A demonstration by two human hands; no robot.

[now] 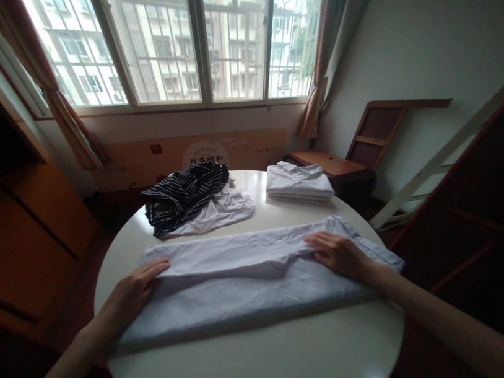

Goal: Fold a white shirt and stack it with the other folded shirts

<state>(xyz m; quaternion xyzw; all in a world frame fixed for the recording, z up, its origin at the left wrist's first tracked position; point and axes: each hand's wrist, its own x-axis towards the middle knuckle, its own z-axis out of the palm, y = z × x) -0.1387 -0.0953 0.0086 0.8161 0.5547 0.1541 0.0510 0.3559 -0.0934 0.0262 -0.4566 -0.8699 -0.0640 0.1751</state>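
A pale lilac shirt lies folded lengthwise into a long band across the round white table. My left hand rests flat on its left end, fingers pointing right along the fold edge. My right hand presses on the right part of the same fold, near the collar end. Neither hand clasps the cloth; both lie on top of it with fingers together.
A black-and-white striped garment lies crumpled on a pale one at the table's far left. A folded white shirt sits far right. Beyond are a window, a wooden desk and a dark cabinet at left.
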